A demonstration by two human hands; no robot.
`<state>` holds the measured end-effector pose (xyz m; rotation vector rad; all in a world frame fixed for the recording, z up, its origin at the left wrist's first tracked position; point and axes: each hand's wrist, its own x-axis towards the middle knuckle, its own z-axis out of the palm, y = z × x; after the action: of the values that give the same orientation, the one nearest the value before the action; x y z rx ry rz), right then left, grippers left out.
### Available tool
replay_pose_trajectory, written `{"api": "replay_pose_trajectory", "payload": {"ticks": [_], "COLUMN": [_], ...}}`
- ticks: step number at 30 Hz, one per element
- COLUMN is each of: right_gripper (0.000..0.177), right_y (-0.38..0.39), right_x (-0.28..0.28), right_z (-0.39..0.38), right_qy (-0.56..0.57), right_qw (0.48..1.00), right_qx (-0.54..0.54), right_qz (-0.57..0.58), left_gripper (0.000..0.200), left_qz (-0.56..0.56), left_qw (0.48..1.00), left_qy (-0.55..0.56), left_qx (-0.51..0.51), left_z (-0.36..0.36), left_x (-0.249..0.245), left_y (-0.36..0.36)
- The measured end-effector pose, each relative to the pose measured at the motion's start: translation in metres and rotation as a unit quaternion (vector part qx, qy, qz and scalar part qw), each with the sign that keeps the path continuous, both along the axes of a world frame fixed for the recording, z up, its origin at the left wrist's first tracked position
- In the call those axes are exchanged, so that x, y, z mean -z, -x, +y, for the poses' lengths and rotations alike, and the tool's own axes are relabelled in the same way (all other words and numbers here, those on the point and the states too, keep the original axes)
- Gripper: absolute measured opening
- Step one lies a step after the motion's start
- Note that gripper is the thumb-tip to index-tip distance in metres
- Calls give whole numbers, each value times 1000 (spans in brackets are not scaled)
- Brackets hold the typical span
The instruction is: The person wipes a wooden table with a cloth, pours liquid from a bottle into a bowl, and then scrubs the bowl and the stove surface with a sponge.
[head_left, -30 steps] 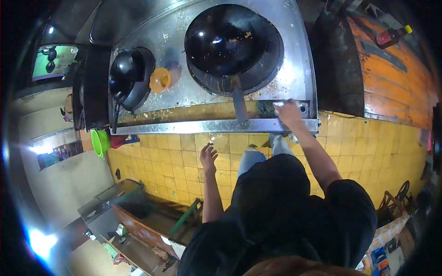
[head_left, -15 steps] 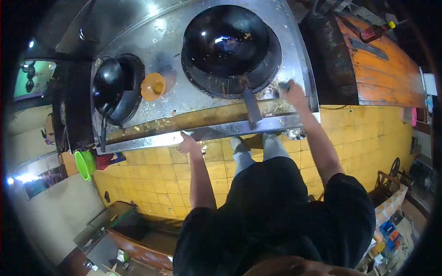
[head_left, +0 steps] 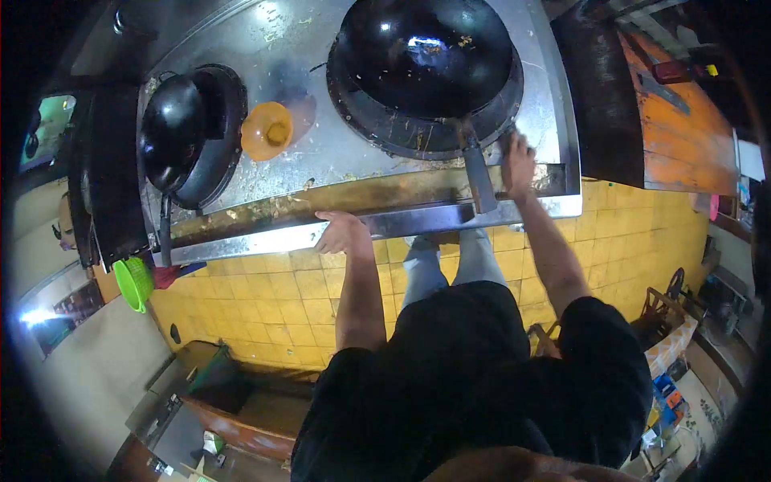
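My left hand (head_left: 345,234) rests on the front metal edge of the steel stove top (head_left: 301,72), its fingers bent over the rim. My right hand (head_left: 519,165) is closed around a dark scrubber (head_left: 507,141), pressed to the stove top just right of the large wok's handle (head_left: 479,178). The large black wok (head_left: 426,60) sits on its burner ring, with food bits inside. A smaller black wok (head_left: 172,132) leans on the left burner. Between the two burners stands an orange bowl (head_left: 267,131). Food scraps lie along the stove's front channel (head_left: 345,194).
An orange wooden counter (head_left: 683,140) with a red bottle (head_left: 671,72) stands at the right. A green basket (head_left: 133,283) is below the stove's left corner. Yellow floor tiles (head_left: 265,317) lie underfoot, and a wooden bench (head_left: 241,426) is at lower left.
My right hand has moved down and closer to the large wok's handle, with the scrubber. My left hand stays at the front edge. The view has shifted slightly.
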<state>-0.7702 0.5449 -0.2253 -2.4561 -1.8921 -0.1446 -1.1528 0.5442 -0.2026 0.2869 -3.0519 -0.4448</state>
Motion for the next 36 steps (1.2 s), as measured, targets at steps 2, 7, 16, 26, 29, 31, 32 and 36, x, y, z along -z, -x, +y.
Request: {"api": "replay_pose_trajectory", "payload": {"ticks": [2,7,16,26,29,31,32,36], "right_gripper": [56,55,30,37,39,40,40,39], "right_y": [38,116,246,317,268,229,211,157], "right_x": [-20,-30,-91,-18,-30,-21,-30,-3], "right_z": [-17,-42,-17,61,24,-1,-10,-26], "right_qy": [74,-85,115,-55,20,42,80,44], "right_qw": [993,962,965,903,900,910,923,960], "right_qx": [25,-77,-112,-351,-352,-316,-281,-186], "right_qz": [92,249,209,240,255,264,249,204], "left_gripper": [78,77,81,79,78,78,78,80], "left_qz": [-36,-55,-37,-70,25,88,47,-42], "left_qw": [999,998,998,996,993,985,995,997], "left_qy": [-7,-16,-29,-46,19,50,23,-65], "left_qx": [-6,0,44,42,118,141,83,17], "left_z": [4,1,-9,-14,-28,-22,-16,-13], "left_x": [-30,-16,15,22,69,65,51,26], "left_y": [-7,-3,5,9,15,12,9,4]}}
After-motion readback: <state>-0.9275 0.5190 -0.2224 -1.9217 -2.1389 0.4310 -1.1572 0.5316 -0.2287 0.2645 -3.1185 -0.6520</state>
